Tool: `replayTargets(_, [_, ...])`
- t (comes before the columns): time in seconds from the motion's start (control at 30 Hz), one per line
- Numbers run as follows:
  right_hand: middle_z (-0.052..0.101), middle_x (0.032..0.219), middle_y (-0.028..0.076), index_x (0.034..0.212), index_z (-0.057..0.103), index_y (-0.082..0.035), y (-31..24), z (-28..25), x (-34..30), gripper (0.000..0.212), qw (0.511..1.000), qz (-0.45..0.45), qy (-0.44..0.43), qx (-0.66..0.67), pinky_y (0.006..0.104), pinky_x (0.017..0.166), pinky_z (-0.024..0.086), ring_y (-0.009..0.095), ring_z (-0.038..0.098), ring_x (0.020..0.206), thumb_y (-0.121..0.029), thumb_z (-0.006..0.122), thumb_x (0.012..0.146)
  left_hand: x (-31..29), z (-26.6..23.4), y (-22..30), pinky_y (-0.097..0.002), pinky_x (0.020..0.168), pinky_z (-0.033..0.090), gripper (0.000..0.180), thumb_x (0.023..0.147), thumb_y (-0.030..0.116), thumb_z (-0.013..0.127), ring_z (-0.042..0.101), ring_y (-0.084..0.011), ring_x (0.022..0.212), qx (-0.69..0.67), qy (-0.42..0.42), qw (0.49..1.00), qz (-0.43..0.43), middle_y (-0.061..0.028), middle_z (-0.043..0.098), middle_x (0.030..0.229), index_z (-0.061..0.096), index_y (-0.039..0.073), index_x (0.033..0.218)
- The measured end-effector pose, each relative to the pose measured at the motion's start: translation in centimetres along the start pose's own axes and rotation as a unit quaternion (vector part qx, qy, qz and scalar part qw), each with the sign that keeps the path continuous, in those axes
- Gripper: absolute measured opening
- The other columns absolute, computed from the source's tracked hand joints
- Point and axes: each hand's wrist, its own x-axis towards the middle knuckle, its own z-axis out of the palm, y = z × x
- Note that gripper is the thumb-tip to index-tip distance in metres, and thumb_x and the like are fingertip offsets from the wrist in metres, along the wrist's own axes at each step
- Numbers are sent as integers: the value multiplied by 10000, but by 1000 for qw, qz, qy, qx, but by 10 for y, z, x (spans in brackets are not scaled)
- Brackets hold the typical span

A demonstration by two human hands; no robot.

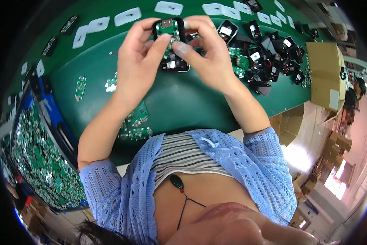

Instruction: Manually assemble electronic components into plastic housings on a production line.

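At the far middle of the green table, both hands hold a small black housing [154, 29] with a green circuit board [169, 28] seated in it. My left hand [136, 57] grips its left side, and the thumb presses on the board's face. From the right, my right hand [212, 53] closes round the other side, its thumb also on the board. Just below the thumbs shows another black piece with a white patch [172, 65]; whether it is joined to the housing I cannot tell. The curled fingers behind the housing are partly hidden.
Right of my hands lies a heap of black housings [269, 57] with wires, beside loose green boards [242, 63]. More boards [138, 116] lie near my left forearm. A blue-edged crate [48, 159] full of boards stands left. White plates [127, 16] line the far side; a cardboard box [325, 75] stands right.
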Motion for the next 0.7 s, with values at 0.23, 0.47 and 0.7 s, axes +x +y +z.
replayTargets(0.23, [570, 960, 170, 1072, 574, -33, 58, -95, 72, 312, 916, -83, 162, -358, 332, 741, 472, 286, 571, 829, -106, 656, 780, 111, 9, -31, -277, 645, 477, 164, 868, 110, 569, 618, -170, 707, 188, 28, 981, 36, -88, 646, 798, 526, -7, 973])
replayTargets(0.47, [646, 886, 235, 1001, 587, 16, 148, -238, 111, 298, 845, 416, 144, -303, 420, 772, 482, 361, 622, 871, -168, 634, 772, 196, -33, -79, -231, 761, 469, 318, 906, 217, 580, 595, -99, 844, 610, -10, 789, -73, -54, 643, 1008, 547, 9, 1145])
replayTargets(0.7, [641, 785, 179, 911, 604, 11, 131, -205, 111, 196, 875, 103, 121, -457, 367, 682, 501, 279, 646, 740, -151, 612, 802, 147, 14, -35, -418, 1019, 338, 545, 790, 227, 685, 402, -369, 1237, 452, -8, 865, 215, -206, 412, 1358, 477, 33, 1255])
